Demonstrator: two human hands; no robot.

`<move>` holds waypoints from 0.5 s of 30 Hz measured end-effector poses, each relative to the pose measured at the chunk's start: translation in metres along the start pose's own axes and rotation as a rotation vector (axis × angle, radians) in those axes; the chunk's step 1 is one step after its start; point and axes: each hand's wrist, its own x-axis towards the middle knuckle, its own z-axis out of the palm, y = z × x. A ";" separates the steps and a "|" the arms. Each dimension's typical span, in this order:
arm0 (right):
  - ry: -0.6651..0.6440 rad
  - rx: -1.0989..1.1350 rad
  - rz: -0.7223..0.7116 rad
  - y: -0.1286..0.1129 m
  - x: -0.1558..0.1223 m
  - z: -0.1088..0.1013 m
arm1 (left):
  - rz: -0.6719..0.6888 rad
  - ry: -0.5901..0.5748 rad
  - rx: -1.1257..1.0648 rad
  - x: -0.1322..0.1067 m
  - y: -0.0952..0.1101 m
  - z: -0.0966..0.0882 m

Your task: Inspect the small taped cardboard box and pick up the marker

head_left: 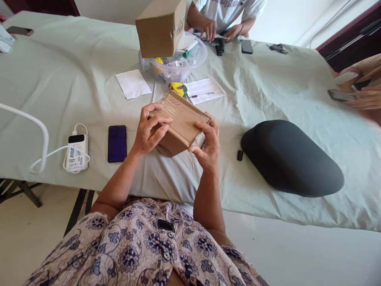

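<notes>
I hold a small brown cardboard box with clear tape across its top, tilted above the near part of the table. My left hand grips its left side, thumb and fingers curled over the taped top. My right hand clasps the box's right corner, fingers wrapped round the edge. Both hands are closed on the box.
A pale green cloth covers the table. On it lie a dark phone, a white power bank with cable, a black case, papers, a yellow tape measure and a clear tub bearing a larger box. Other people's hands are at the far and right edges.
</notes>
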 end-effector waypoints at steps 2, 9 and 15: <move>0.027 0.123 0.056 0.005 0.003 0.001 | 0.047 -0.008 0.034 -0.002 -0.001 0.000; 0.164 0.300 0.143 0.015 0.008 0.012 | 0.148 0.042 0.161 -0.009 -0.015 0.008; 0.243 0.143 0.163 -0.008 0.000 0.021 | -0.035 0.183 0.207 -0.022 -0.025 0.015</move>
